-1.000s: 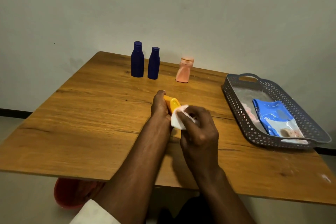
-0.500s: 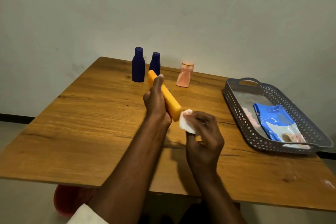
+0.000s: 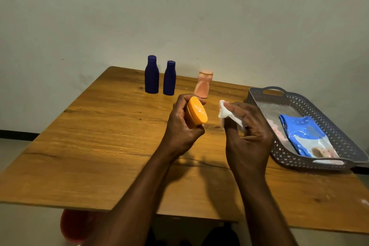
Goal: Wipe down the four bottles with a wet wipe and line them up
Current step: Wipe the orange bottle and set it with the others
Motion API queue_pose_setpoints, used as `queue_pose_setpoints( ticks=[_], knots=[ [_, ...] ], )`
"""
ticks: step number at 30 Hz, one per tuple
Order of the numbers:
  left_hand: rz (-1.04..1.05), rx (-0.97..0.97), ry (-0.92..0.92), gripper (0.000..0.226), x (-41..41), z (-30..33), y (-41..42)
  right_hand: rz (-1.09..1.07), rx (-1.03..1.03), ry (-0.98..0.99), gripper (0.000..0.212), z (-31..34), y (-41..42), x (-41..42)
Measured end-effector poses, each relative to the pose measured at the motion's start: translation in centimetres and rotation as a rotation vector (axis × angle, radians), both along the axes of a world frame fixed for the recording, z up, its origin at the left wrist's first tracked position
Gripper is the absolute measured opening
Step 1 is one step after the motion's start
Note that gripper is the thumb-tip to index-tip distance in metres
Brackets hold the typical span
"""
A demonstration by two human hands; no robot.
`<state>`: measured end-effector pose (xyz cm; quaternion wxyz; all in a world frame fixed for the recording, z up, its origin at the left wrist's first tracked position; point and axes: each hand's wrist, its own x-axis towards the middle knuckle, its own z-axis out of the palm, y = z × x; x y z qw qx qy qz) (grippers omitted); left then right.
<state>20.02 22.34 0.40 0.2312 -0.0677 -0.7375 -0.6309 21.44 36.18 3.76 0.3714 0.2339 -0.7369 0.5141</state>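
Table (image 3: 95, 142): wood-grain top with dark knots, matte; far edge near a plain wall.
Tall blue bottle (image 3: 151, 75): dark blue, smooth, waisted with a round cap; upright at the far edge.
Short blue bottle (image 3: 169, 78): same shape and colour, just right of the first, a small gap between them.
Pink bottle (image 3: 203, 84): pale pink, ribbed cap, flared base; upright, right of the blue pair and apart from them.
Left hand (image 3: 180, 126): fingers curled round the orange bottle (image 3: 195, 112), held above the table with its smooth oval end facing the camera; a faint mark on that face, unreadable.
Right hand (image 3: 246, 128): thumb and fingertips pinching the wipe (image 3: 226, 113), white, crumpled, near the orange bottle but not touching.
Tray (image 3: 299, 158): grey perforated plastic with loop handles, at the table's right.
Pack (image 3: 305, 136): blue-and-white glossy wrapper lying in the tray; print too small to read.
Red object (image 3: 73, 223): rounded, under the near table edge, partly hidden.
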Motion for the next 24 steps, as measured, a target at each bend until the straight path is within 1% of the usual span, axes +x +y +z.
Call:
queue_pose_setpoints(
  ticks=[4, 6, 8, 10, 14, 17, 20, 24],
  knots=[
    [-0.021, -0.047, 0.058, 0.062, 0.3, 0.2, 0.1, -0.02, 0.074, 0.041, 0.025, 0.4, -0.5, 0.0],
    [-0.033, -0.052, 0.069, 0.066, 0.3, 0.2, 0.1, -0.049, 0.116, 0.062, 0.028, 0.8, -0.7, -0.2],
    [-0.042, -0.059, 0.072, 0.065, 0.2, 0.1, 0.1, -0.071, 0.172, 0.08, 0.03, 1.3, -1.0, -0.3],
    [-0.063, -0.06, 0.063, 0.061, 0.0, 0.0, 0.1, -0.076, 0.257, 0.09, 0.033, 1.8, -1.4, -0.6],
    [-0.05, -0.054, 0.04, 0.066, -0.2, -0.1, 0.3, -0.068, 0.449, 0.086, 0.032, 2.1, -2.1, -0.5],
    [-0.004, -0.049, -0.001, 0.055, -0.5, -0.2, 0.1, -0.102, 0.554, 0.084, 0.033, 1.3, -2.4, 0.0],
    [0.067, -0.096, -0.013, 0.047, -0.6, -0.5, -0.2, -0.099, 0.576, 0.071, 0.037, 0.0, -1.8, 1.0],
    [0.078, -0.165, -0.047, 0.058, -0.4, -1.0, 0.0, -0.085, 0.584, 0.018, 0.041, -0.8, -0.5, 1.7]
  ],
)
